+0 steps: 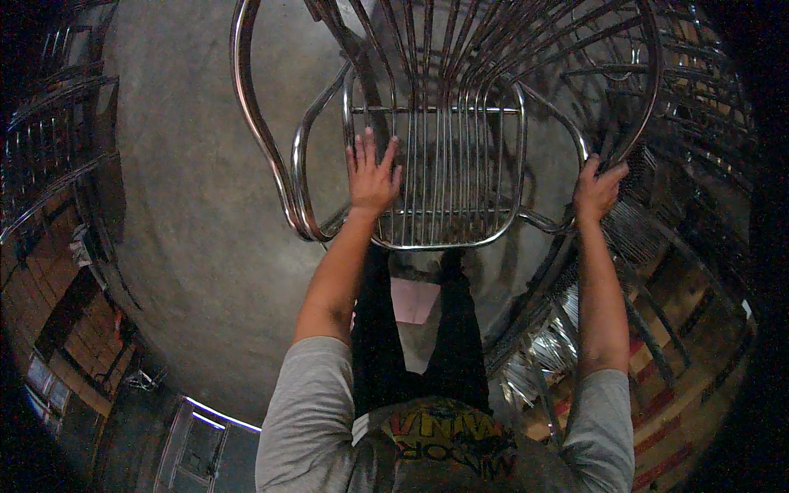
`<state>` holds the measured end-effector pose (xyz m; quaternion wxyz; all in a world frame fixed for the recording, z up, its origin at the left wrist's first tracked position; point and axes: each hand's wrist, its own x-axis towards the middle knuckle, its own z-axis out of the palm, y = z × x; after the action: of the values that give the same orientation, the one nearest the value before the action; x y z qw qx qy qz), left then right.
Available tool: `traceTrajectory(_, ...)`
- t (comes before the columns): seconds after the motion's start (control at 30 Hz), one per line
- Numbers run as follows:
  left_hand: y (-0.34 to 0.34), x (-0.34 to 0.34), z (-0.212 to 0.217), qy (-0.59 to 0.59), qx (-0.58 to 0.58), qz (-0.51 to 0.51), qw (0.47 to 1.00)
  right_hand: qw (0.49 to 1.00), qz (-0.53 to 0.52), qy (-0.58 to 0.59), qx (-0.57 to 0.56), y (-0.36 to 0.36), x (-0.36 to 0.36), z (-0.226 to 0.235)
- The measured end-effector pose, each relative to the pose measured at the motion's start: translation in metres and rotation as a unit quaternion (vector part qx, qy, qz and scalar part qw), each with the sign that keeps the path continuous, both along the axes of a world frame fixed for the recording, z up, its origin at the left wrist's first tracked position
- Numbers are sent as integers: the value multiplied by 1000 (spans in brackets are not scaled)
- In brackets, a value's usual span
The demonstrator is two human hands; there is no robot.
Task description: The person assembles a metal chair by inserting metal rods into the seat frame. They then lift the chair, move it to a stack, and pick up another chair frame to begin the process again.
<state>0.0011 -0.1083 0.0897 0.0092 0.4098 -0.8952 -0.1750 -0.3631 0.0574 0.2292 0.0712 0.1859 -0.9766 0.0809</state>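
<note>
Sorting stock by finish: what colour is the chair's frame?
Shiny silver metal chair, held by both hands; clearest in the head view.

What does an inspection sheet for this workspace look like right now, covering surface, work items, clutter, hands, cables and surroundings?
Surface: bare grey concrete floor.
Job's things: shiny metal wire chair, held in front of the person.
Clutter: more metal frames piled at lower right.
Hands: left hand flat on the seat bars, fingers spread; right hand gripping the chair's side tube.
Cables: nothing seen.
Surroundings: stacked metal chairs at left, dim room, striped floor marking at right.
</note>
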Motion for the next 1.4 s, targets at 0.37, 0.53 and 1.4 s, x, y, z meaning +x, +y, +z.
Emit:
traceTrajectory(0.37, -12, 24, -5, 56, 39, 37, 997, 1000, -15, -6, 23, -5, 1, 0)
traceTrajectory(0.53, -2, 34, -1, 152, 88, 147, 974, 1000, -14, 15, 24, -4, 1, -5)
traceTrajectory(1.4, 22, 64, -58, 49, 241, 218, 944, 951, 298, -48, -67, -5, 104, -11)
